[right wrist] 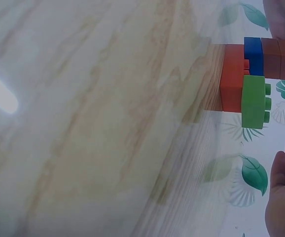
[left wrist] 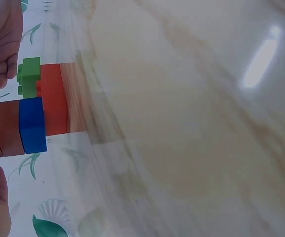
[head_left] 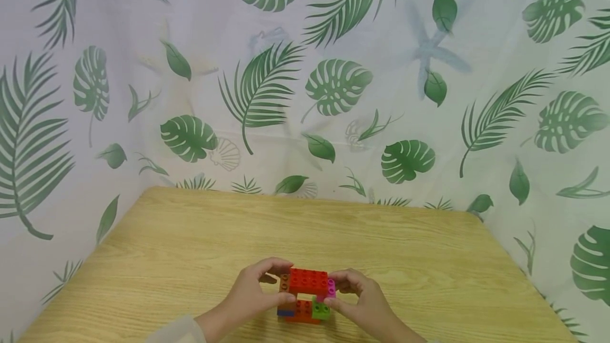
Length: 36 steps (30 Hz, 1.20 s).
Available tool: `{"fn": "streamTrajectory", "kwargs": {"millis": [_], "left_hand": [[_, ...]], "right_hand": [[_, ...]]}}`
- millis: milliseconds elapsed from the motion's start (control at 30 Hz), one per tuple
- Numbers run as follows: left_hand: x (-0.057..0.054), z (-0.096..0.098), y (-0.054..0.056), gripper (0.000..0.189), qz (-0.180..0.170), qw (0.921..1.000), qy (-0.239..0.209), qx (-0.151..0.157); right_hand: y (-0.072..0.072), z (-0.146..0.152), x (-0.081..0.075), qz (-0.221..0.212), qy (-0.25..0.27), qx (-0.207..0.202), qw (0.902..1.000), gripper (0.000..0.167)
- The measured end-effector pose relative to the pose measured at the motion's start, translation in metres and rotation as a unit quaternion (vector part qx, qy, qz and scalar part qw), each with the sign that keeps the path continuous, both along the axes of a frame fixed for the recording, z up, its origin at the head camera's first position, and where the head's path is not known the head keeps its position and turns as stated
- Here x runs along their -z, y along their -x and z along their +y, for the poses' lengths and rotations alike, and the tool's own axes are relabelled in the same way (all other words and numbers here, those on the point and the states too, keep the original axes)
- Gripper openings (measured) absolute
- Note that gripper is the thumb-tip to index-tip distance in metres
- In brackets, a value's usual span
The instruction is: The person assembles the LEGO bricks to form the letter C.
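A small structure of toy building bricks stands on the table between the two hands. Its base is an orange-red brick point(left wrist: 55, 98), with a blue brick point(left wrist: 32, 124) on one end and a green brick point(right wrist: 253, 102) on the other. Brown bricks point(left wrist: 9, 128) rise above the blue one, and a red brick point(head_left: 308, 280) spans the top. The left hand point(head_left: 254, 290) grips the brown bricks, thumb in front and fingers behind. The right hand point(head_left: 364, 300) pinches a pink brick point(head_left: 331, 287) under the red brick's right end. A gap shows between pink and green.
The structure is near the front of a wood-grain table point(head_left: 305, 226). A white cloth point(head_left: 286, 163) with green leaf prints hangs behind and beside it. Both wrist views look mostly along a shiny, marbled surface point(left wrist: 182, 123).
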<state>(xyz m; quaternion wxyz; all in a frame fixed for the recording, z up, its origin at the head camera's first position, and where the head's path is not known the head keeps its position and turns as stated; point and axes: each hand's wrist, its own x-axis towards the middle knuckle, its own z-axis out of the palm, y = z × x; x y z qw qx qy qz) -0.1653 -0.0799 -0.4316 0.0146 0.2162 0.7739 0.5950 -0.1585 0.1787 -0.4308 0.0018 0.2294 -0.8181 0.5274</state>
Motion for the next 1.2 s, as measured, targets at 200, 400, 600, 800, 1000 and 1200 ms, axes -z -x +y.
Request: {"fn": "streamTrajectory", "kwargs": {"millis": [200, 400, 600, 800, 1000, 1200], "left_hand": [[0.006, -0.009, 0.000, 0.050, -0.024, 0.9994, 0.016, 0.018], [0.010, -0.013, -0.001, 0.051, -0.042, 0.9985, 0.020, 0.028], [0.013, -0.013, 0.000, 0.048, -0.056, 0.9977, 0.022, 0.031], [0.014, -0.013, 0.000, 0.045, -0.092, 0.9951, -0.009, 0.034], [0.013, -0.009, 0.001, 0.046, -0.112, 0.9933, -0.015, 0.026], [0.015, -0.004, 0.008, 0.050, -0.102, 0.9947, 0.000, 0.013]], "right_hand": [[0.000, 0.000, 0.000, 0.007, -0.011, 0.004, 0.9999, 0.034], [-0.001, 0.001, 0.001, 0.003, -0.014, 0.005, 0.9999, 0.035], [-0.001, 0.001, 0.000, 0.002, -0.016, 0.006, 0.9998, 0.035], [0.000, 0.001, -0.002, -0.025, -0.018, 0.014, 0.9994, 0.035], [0.009, -0.001, -0.001, -0.066, 0.000, 0.049, 0.9966, 0.039], [0.019, -0.003, 0.008, -0.070, 0.026, 0.088, 0.9933, 0.038]]}}
